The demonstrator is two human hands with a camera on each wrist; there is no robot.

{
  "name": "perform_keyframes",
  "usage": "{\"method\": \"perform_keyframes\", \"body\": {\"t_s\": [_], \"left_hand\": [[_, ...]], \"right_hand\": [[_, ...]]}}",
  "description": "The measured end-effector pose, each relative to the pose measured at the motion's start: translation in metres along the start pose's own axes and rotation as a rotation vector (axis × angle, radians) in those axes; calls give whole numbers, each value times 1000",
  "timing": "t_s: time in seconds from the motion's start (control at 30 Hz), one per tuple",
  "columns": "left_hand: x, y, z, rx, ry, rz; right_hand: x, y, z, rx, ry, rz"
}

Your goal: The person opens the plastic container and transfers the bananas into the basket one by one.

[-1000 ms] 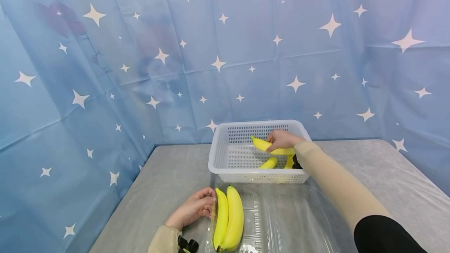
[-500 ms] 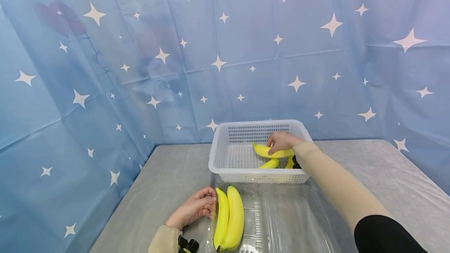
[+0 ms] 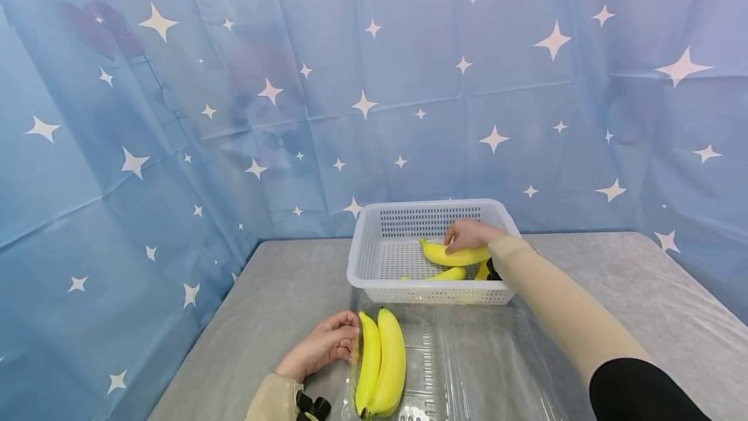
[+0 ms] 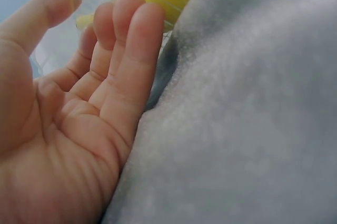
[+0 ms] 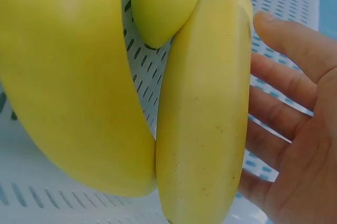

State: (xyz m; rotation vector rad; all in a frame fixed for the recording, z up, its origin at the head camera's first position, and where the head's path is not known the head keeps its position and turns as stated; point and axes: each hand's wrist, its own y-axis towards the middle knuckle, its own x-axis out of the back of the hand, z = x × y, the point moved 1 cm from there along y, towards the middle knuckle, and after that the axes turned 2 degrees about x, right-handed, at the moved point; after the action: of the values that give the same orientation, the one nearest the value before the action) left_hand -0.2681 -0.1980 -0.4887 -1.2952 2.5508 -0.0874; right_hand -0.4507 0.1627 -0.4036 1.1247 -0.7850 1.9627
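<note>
Down goes the banana since a second ago: it was lifted above the basket floor then, and now it lies low among the others, the right hand with it.

Nearest us, the left hand rests on the grey table, fingers loosely curled against the edge of a clear plastic tray, gripping nothing. Two bananas lie side by side in that tray, just beside the fingertips.

Farther off, the white basket sits touching the tray's far edge. Inside it, the right hand lies over the banana with the fingers nearly straight; the wrist view shows the palm open alongside the fruit, not wrapped round it. Two more bananas lie beneath.

Handling, as a judgement: the banana looks light and firm, with a smooth, slightly slippery skin that bruises under a hard squeeze. The thick middle is the place to take it, fingers round the curve, not the thin ends.

Behind everything hangs the blue starred curtain.
</note>
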Motion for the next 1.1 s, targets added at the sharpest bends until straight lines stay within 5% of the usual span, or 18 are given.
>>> {"method": "perform_keyframes", "body": {"t_s": [0.6, 1.1], "left_hand": [[-1, -1, 1, 7, 17, -19], [-5, -2, 2, 20, 20, -36]], "right_hand": [[21, -21, 8, -12, 61, -16], [49, -52, 28, 106, 67, -93]]}}
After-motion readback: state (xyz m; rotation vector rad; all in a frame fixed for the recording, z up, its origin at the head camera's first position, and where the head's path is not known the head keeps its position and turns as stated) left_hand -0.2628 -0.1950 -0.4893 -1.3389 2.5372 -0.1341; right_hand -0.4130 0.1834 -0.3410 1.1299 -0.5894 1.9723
